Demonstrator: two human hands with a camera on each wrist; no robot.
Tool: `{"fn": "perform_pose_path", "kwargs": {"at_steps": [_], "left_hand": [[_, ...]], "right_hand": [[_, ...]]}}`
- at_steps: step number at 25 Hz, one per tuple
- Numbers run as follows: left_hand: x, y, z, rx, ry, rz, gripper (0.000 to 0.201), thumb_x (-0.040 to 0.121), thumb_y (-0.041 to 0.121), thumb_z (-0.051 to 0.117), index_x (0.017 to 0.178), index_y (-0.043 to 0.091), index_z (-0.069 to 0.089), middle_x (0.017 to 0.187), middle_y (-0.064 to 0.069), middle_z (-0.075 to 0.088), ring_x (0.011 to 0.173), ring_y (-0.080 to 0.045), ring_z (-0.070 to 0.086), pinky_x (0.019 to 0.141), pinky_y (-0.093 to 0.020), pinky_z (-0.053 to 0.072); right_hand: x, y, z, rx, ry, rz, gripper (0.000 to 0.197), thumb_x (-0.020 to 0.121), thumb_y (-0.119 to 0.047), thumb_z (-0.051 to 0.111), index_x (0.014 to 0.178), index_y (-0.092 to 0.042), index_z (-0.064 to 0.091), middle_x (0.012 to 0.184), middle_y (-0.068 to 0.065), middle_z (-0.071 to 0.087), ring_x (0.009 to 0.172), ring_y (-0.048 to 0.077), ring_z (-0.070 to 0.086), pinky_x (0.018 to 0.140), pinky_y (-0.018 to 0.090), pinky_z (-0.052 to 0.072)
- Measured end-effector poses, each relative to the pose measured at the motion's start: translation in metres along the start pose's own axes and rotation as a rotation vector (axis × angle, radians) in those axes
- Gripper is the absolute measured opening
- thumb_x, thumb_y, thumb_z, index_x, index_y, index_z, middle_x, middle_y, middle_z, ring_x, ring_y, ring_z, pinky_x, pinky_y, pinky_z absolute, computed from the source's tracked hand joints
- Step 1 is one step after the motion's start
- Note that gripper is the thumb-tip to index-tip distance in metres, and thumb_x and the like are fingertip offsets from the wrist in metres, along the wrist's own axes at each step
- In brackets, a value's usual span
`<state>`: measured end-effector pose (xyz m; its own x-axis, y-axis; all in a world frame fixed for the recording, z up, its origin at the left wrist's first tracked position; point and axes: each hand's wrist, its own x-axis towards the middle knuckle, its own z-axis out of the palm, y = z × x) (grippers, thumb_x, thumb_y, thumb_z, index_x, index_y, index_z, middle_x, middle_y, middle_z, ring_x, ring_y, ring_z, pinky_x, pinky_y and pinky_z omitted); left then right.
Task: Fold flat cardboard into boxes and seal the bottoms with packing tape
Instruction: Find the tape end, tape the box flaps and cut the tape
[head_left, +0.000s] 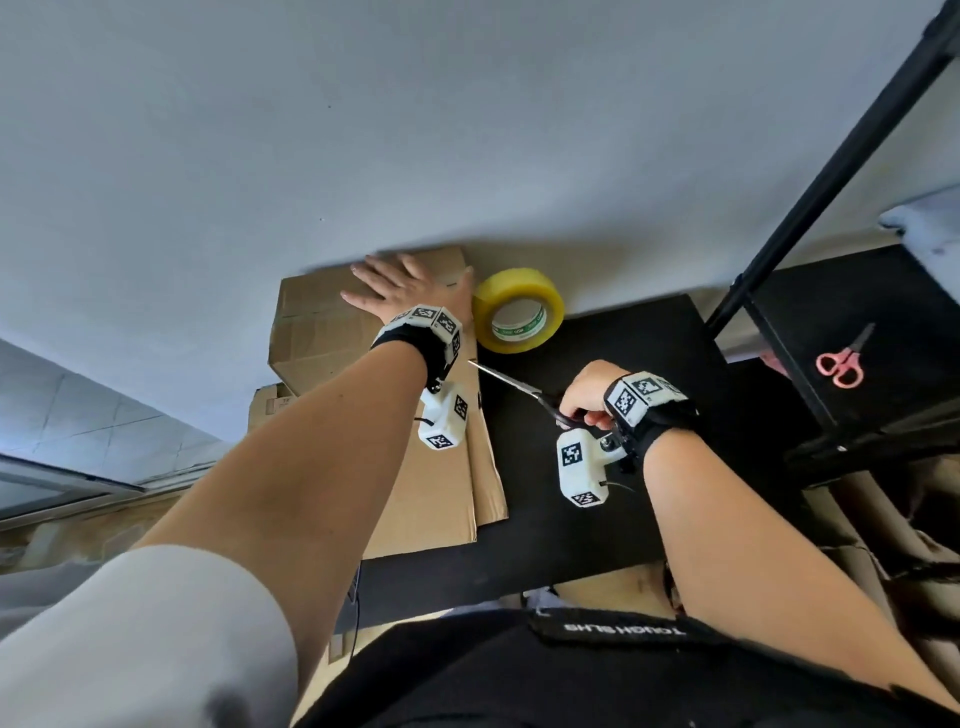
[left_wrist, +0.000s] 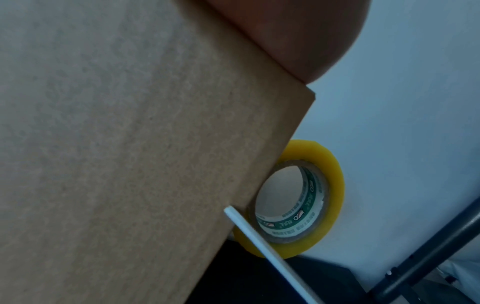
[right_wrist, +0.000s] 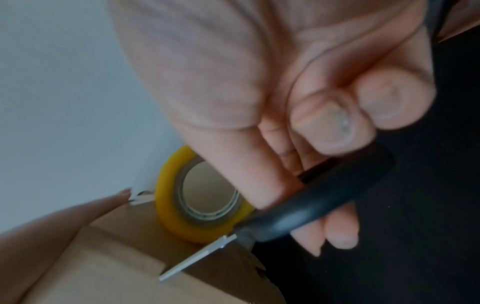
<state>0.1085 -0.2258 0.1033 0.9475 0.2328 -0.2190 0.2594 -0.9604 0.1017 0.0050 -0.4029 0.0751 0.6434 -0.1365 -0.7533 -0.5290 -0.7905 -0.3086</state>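
Cardboard, folded into a box, stands at the far left of the black table atop flat sheets. The left hand presses flat on its top, fingers straight and spread. Just right stands a yellow tape roll. Nearer, the right hand grips black-handled scissors, fingers curled through the handles, blade tip touching the box's right edge. Pink scissors lie far right on a shelf.

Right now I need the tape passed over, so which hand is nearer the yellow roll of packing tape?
Left. The left hand lies flat on the folded cardboard box right beside the yellow roll of packing tape; the right hand grips black-handled scissors farther back.
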Motion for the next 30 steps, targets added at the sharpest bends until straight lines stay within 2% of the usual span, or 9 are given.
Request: {"fn": "perform_pose_path", "kwargs": {"at_steps": [2,4,8,10,13,16,18,24,30], "left_hand": [[0.003,-0.004,-0.001,-0.029,0.008,-0.007,0.092,0.089,0.074,0.015,0.157,0.012,0.005,0.16,-0.026,-0.005,0.147,-0.045,-0.011,0.111,-0.07,-0.006],[0.005,-0.009,-0.003,-0.034,-0.018,-0.02,0.091,0.09,0.073,0.014,0.157,0.013,0.003,0.16,-0.025,-0.007,0.147,-0.043,-0.013,0.111,-0.07,-0.007],[-0.002,-0.007,-0.003,-0.032,-0.029,-0.002,0.091,0.09,0.074,0.015,0.156,0.013,0.003,0.16,-0.025,-0.007,0.147,-0.043,-0.014,0.111,-0.069,-0.009],[-0.004,-0.007,-0.002,-0.02,-0.033,-0.006,0.091,0.089,0.074,0.015,0.156,0.014,0.001,0.16,-0.024,-0.009,0.147,-0.042,-0.014,0.111,-0.069,-0.009],[-0.005,-0.01,-0.002,-0.016,-0.038,-0.014,0.091,0.089,0.075,0.014,0.156,0.015,-0.001,0.16,-0.023,-0.01,0.147,-0.041,-0.014,0.112,-0.068,-0.009],[-0.005,-0.011,-0.001,-0.007,-0.026,-0.013,0.092,0.089,0.076,0.014,0.156,0.015,-0.001,0.16,-0.023,-0.01,0.147,-0.041,-0.014,0.111,-0.067,-0.009],[-0.005,-0.011,0.0,0.001,-0.024,-0.013,0.092,0.089,0.076,0.013,0.156,0.015,-0.001,0.16,-0.023,-0.01,0.147,-0.041,-0.013,0.111,-0.067,-0.009],[-0.003,-0.01,0.0,0.009,0.002,-0.013,0.094,0.088,0.076,0.014,0.157,0.014,0.0,0.16,-0.025,-0.008,0.147,-0.043,-0.012,0.112,-0.069,-0.006],[-0.008,-0.006,-0.002,0.053,-0.015,-0.012,0.112,0.077,0.087,0.025,0.155,0.012,-0.003,0.16,-0.026,-0.008,0.146,-0.046,-0.011,0.109,-0.071,-0.006]], "right_hand": [[0.001,0.013,-0.001,0.129,-0.006,0.029,0.023,0.074,-0.023,0.077,0.087,-0.004,0.074,0.071,0.004,0.065,0.053,0.014,0.05,0.043,0.023,0.041],[0.002,0.02,0.002,0.234,-0.011,0.043,0.032,0.069,-0.034,0.083,0.083,-0.005,0.078,0.074,0.005,0.069,0.049,0.014,0.044,0.047,0.025,0.037],[-0.006,0.009,0.013,0.779,-0.02,-0.102,0.032,0.077,-0.037,0.081,0.078,-0.008,0.066,0.071,0.007,0.066,0.042,0.009,0.031,0.042,0.02,0.025],[-0.011,-0.001,0.022,0.899,-0.057,-0.215,0.033,0.083,-0.039,0.075,0.08,-0.009,0.06,0.067,0.006,0.061,0.042,0.01,0.033,0.043,0.021,0.026],[-0.016,-0.011,0.037,0.968,-0.223,-0.252,0.048,0.083,-0.061,0.063,0.077,-0.014,0.059,0.06,0.002,0.055,0.048,0.014,0.041,0.049,0.025,0.033],[-0.018,-0.016,0.043,0.973,-0.35,-0.27,0.064,0.067,-0.08,0.058,0.069,-0.016,0.059,0.061,0.002,0.052,0.052,0.016,0.044,0.05,0.025,0.034],[-0.019,-0.016,0.045,1.037,-0.395,-0.293,0.064,0.065,-0.078,0.059,0.065,-0.014,0.06,0.062,0.004,0.052,0.05,0.016,0.044,0.049,0.025,0.033],[-0.015,-0.011,0.055,1.156,-0.479,-0.331,0.068,0.076,-0.075,0.053,0.064,-0.008,0.059,0.055,0.006,0.048,0.043,0.016,0.039,0.044,0.024,0.028],[-0.006,-0.026,0.047,1.154,-0.396,-0.315,0.07,0.074,-0.077,0.053,0.065,-0.009,0.06,0.059,0.007,0.049,0.045,0.016,0.041,0.044,0.023,0.032]]}}
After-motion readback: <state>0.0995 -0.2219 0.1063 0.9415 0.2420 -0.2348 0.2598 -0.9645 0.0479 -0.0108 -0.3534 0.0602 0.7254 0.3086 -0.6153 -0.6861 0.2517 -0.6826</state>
